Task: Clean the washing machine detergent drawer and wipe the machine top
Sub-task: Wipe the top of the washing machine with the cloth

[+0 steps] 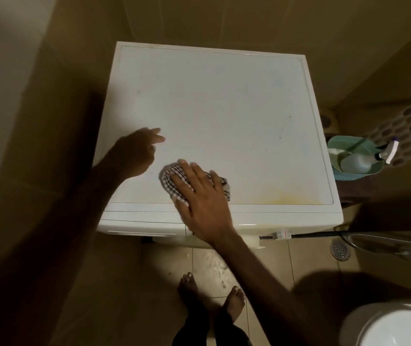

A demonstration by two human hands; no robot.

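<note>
The right hand point(199, 193) presses the checked cloth point(174, 181) flat, fingers spread, on the near part of the machine top point(224, 108). The left hand point(134, 153) hovers with fingers loosely extended. Risk: missing the yellow stain point(286, 196) at near right.

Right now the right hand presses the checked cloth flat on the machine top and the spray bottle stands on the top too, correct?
Not quite. The head view shows the spray bottle in the green tub beside the machine. The right hand does press the checked cloth on the machine top.
</note>
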